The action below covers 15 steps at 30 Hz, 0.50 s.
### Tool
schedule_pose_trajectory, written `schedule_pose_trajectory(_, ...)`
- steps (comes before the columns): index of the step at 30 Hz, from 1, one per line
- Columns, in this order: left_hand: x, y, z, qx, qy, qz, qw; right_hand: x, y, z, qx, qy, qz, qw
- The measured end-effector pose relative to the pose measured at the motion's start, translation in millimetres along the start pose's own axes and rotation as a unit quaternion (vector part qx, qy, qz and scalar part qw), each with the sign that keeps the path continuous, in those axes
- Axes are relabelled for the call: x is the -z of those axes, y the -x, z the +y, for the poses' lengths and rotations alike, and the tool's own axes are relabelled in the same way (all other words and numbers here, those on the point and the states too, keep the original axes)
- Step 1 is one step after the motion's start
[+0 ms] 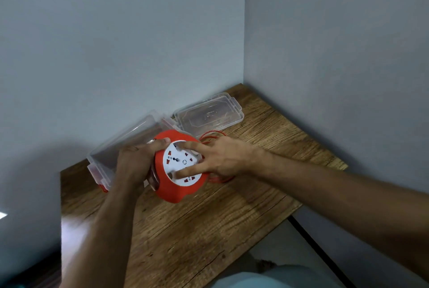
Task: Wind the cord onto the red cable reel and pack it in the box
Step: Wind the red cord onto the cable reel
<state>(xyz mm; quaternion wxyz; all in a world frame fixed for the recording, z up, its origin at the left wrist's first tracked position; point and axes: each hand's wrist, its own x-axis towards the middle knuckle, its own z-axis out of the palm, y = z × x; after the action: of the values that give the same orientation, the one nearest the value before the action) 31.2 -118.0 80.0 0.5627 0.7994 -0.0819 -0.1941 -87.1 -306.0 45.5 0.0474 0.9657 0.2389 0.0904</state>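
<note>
The red cable reel with a white socket face is held tilted just above the wooden table. My left hand grips its left rim. My right hand has its fingers pressed into the openings of the white face. Loose red cord loops on the table behind and under my right hand. The clear plastic box lies open behind the reel, against the wall.
The clear lid of the box lies flat on the table near the wall corner. Walls close off the far and right sides. The table's right edge drops to the floor.
</note>
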Motion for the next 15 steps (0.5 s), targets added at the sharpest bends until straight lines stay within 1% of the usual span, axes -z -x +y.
schedule_pose_trajectory(3, -1, 1, 2, -0.001, -0.019, -0.024, 1.0, 2, -11, 0, 0.029, 0.058, -0.021, 0.998)
schedule_pose_trajectory(5, -2, 0, 1, -0.009, -0.02, -0.02, 1.0, 0, -16, -2, 0.034, 0.094, 0.002, 0.995)
schedule_pose_trajectory(6, -2, 1, 0, -0.015, -0.016, -0.012, 1.0, -1, -17, -3, 0.019, 0.095, 0.021, 0.995)
schedule_pose_trajectory(7, -3, 1, -1, -0.022, -0.01, -0.002, 1.0, -4, -19, -6, -0.017, 0.079, 0.048, 0.996)
schedule_pose_trajectory(8, -4, 3, -1, -0.031, -0.004, 0.011, 0.999, -3, -21, -10, -0.078, 0.046, 0.082, 0.993)
schedule_pose_trajectory(9, -6, 4, 0, -0.047, 0.0, 0.026, 0.999, -4, -24, -14, -0.158, 0.0, 0.112, 0.981)
schedule_pose_trajectory(10, -8, 6, 1, -0.068, 0.003, 0.039, 0.997, -3, -28, -21, -0.249, -0.059, 0.135, 0.957)
schedule_pose_trajectory(11, -11, 8, 1, -0.093, 0.003, 0.053, 0.994, -3, -34, -29, -0.339, -0.138, 0.147, 0.919)
schedule_pose_trajectory(12, -13, 10, 1, -0.125, -0.007, 0.065, 0.99, -1, -40, -38, -0.422, -0.239, 0.148, 0.862)
schedule_pose_trajectory(13, -15, 11, -1, -0.163, -0.03, 0.075, 0.983, 0, -48, -45, -0.488, -0.364, 0.157, 0.777)
schedule_pose_trajectory(14, -17, 11, -3, -0.206, -0.058, 0.083, 0.973, 2, -55, -51, -0.536, -0.494, 0.172, 0.663)
schedule_pose_trajectory(15, -18, 11, -7, -0.247, -0.087, 0.091, 0.961, 4, -59, -55, -0.56, -0.604, 0.176, 0.539)
